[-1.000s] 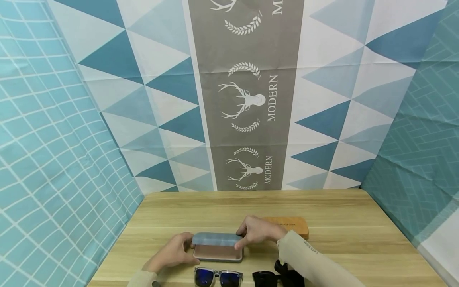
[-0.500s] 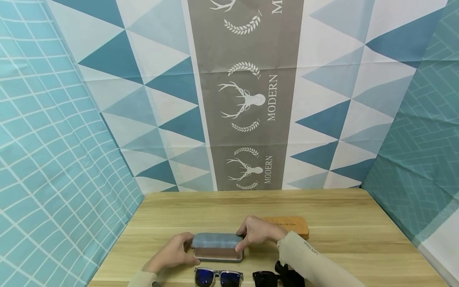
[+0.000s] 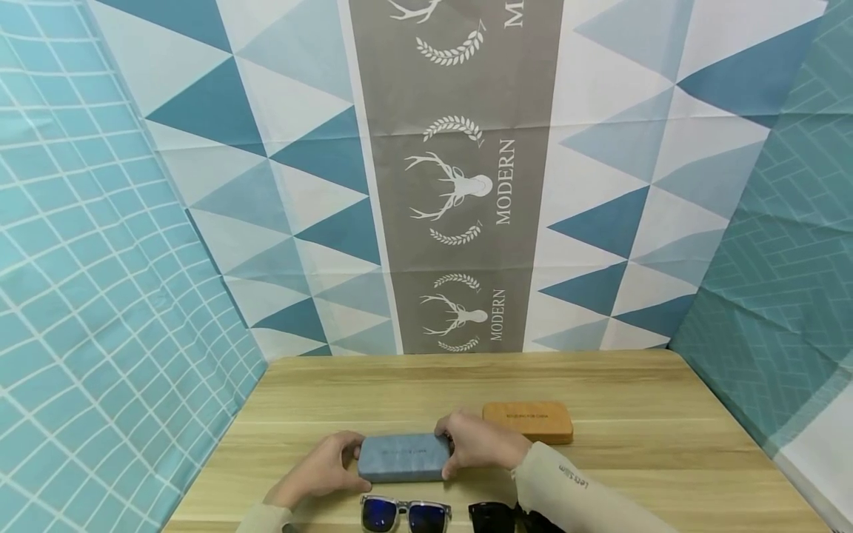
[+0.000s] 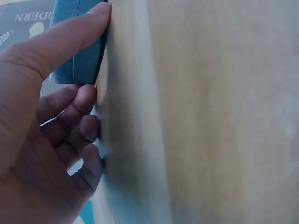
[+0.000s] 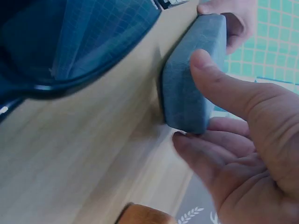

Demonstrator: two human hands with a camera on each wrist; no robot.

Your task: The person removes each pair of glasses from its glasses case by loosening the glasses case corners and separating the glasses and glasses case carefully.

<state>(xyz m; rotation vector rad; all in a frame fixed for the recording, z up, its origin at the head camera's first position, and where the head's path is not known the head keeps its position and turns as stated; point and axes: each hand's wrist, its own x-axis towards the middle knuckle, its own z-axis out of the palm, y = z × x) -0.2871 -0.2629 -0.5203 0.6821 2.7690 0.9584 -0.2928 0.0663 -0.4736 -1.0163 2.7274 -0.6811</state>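
Observation:
A blue-grey glasses case (image 3: 403,459) lies closed on the wooden table, faint lettering on its lid. My left hand (image 3: 325,466) grips its left end, thumb along the front side; in the left wrist view, the curled fingers sit at the end of the case (image 4: 86,63). My right hand (image 3: 481,442) holds the opposite end. From the right wrist, its thumb shows pressed to the case's (image 5: 187,93) side and its fingers bent round the end. Just in front lie clear-framed sunglasses (image 3: 378,514) with blue lenses.
Black sunglasses (image 3: 492,517) lie at the front, partly hidden by the right sleeve (image 3: 566,488). An orange glasses case (image 3: 529,423) rests behind the right wrist. Patterned cloth walls (image 3: 460,185) close off the table's back and sides.
The blue-grey case's lid has come down from partly raised to closed, and its pinkish inside is now covered. My right hand has followed the lid slightly; the left hand has stayed in place.

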